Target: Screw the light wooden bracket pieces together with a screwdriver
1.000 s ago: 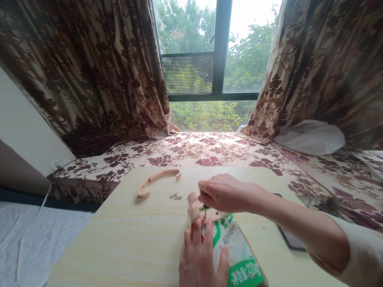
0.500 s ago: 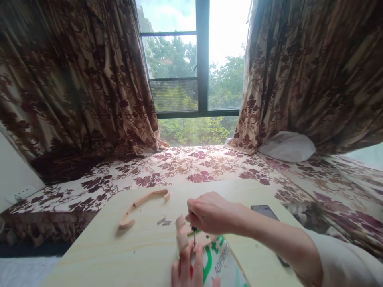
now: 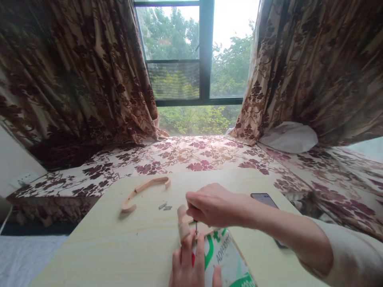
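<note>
My right hand (image 3: pixel 209 205) is closed in a fist around a screwdriver (image 3: pixel 196 228), its handle hidden in the fingers and its thin shaft pointing straight down. The tip meets a light wooden piece (image 3: pixel 184 230) with a raised curved end. My left hand (image 3: pixel 188 261) lies flat, index and middle fingers stretched out on either side of the screwdriver tip, pressing on the near edge of the wood. Beneath that hand is a white and green printed package (image 3: pixel 229 259). A second, curved wooden piece (image 3: pixel 146 185) rests farther left on the table.
Small metal screws (image 3: pixel 165 207) lie between the wooden pieces on the pale wooden table (image 3: pixel 98 247). A phone (image 3: pixel 265 199) sits partly under my right forearm. Beyond the table are a flower-patterned covered ledge (image 3: pixel 197 155), a white plastic bag (image 3: pixel 289 137), curtains and a window.
The camera view has tipped slightly downward, so the table and hands appear higher. My right fist remains on the screwdriver, and my left fingers stay beside its tip.
</note>
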Motion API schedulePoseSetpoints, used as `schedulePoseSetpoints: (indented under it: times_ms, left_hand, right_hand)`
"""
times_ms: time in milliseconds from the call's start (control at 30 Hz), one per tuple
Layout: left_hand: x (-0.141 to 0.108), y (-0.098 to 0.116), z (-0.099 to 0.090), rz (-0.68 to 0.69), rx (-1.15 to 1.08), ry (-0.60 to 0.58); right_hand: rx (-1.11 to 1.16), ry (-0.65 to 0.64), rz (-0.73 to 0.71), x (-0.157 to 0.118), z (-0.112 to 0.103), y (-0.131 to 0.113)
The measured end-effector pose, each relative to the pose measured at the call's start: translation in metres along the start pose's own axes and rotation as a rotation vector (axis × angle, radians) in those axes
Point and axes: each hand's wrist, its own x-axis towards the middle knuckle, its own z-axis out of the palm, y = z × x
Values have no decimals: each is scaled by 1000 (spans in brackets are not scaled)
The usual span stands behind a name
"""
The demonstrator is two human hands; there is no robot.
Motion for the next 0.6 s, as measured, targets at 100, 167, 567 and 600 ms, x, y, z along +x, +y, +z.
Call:
schedulePoseSetpoints:
  times_ms: [100,167,567,600]
  left_hand:
    - [2,4,-6,-32,-44,-60]
    - [2,6,-8,-59,-63,-83]
    - [4,2,-15,-13,-27,-83]
    - [4,1,-15,29,-16,-82]
  right_hand:
    - [-15,-38,56,3,-5,2]
    - [21,-96,10,4,-13,4]
    - [4,-113,32,1,-13,3]
    - [2,-131,32,1,-15,3]
